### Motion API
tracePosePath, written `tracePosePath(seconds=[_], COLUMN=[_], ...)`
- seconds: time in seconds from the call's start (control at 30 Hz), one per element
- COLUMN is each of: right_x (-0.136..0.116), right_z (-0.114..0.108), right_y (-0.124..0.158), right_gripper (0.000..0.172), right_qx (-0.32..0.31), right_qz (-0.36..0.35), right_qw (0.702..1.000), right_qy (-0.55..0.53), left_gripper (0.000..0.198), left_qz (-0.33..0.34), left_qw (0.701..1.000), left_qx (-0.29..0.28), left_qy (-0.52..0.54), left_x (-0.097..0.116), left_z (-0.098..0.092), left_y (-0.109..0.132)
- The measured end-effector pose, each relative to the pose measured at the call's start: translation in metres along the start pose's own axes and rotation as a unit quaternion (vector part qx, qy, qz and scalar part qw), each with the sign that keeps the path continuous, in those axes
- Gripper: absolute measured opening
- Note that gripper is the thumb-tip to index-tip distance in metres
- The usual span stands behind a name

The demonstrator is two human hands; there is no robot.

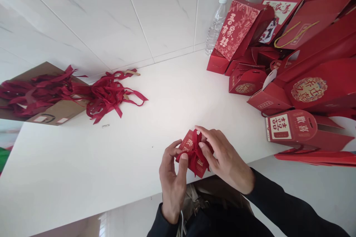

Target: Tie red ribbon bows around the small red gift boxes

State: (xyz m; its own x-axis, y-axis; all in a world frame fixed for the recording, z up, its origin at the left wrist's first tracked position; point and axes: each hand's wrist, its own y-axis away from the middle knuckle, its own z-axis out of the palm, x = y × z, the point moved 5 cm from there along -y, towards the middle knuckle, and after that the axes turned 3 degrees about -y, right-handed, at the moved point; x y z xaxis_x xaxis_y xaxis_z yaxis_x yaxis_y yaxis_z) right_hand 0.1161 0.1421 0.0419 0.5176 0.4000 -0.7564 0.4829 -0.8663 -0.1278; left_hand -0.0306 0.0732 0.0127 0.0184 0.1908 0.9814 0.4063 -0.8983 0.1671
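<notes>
A small red gift box (188,145) with gold characters sits between my hands near the front edge of the white table (111,163). A dark red ribbon (196,152) is tied round it. My left hand (172,177) pinches the box and ribbon from the left, thumb and fingers closed on them. My right hand (225,159) grips the ribbon at the box's top from the right, with its fingers pressed on the knot.
A heap of loose dark red ribbons (111,94) lies at the back left, spilling from a brown cardboard box (52,113). Several red gift boxes and bags (294,81) crowd the right side. A clear plastic bottle (216,26) stands by the tiled wall.
</notes>
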Motion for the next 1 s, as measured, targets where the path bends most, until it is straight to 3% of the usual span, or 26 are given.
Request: tracePosePath(seconds=[0.2,0.3,0.4,0.5,0.57,0.73,0.8,0.9,1.0], right_x=[0.002,0.005,0.012,0.02,0.021,0.013,0.01,0.008,0.009], right_z=[0.001,-0.001,-0.008,-0.014,-0.015,-0.022,-0.02,-0.011,-0.003], right_y=[-0.001,0.0,-0.001,-0.005,-0.008,-0.01,-0.01,-0.009,-0.009], right_gripper=[0.015,0.016,0.027,0.036,0.03,0.018,0.017,0.02,0.025], right_qx=[0.008,0.021,0.04,0.031,0.013,0.022,0.001,-0.073,-0.126], right_qz=[0.006,0.032,0.089,0.134,0.143,0.148,0.157,0.175,0.187], right_qw=[1.0,0.998,0.992,0.986,0.983,0.973,0.958,0.906,0.865], right_qy=[-0.014,-0.043,-0.075,-0.09,-0.113,-0.178,-0.24,-0.378,-0.448], left_gripper=[0.02,0.021,0.025,0.029,0.031,0.006,0.004,0.021,0.018], left_qz=[-0.028,-0.025,-0.001,0.019,0.034,0.144,0.181,0.222,0.268], left_qw=[0.994,0.994,0.996,0.998,0.994,0.95,0.933,0.908,0.898], left_qx=[0.062,0.048,0.039,0.057,0.074,0.075,0.052,-0.009,-0.043], left_qy=[0.08,0.099,0.076,0.009,-0.076,-0.265,-0.307,-0.355,-0.346], left_x=[-0.008,-0.009,-0.009,-0.007,-0.004,0.017,0.024,0.029,0.029], left_z=[-0.005,-0.005,-0.007,-0.011,-0.015,-0.019,-0.019,-0.017,-0.016], left_y=[-0.002,-0.001,0.003,0.007,0.009,0.008,0.008,0.009,0.013])
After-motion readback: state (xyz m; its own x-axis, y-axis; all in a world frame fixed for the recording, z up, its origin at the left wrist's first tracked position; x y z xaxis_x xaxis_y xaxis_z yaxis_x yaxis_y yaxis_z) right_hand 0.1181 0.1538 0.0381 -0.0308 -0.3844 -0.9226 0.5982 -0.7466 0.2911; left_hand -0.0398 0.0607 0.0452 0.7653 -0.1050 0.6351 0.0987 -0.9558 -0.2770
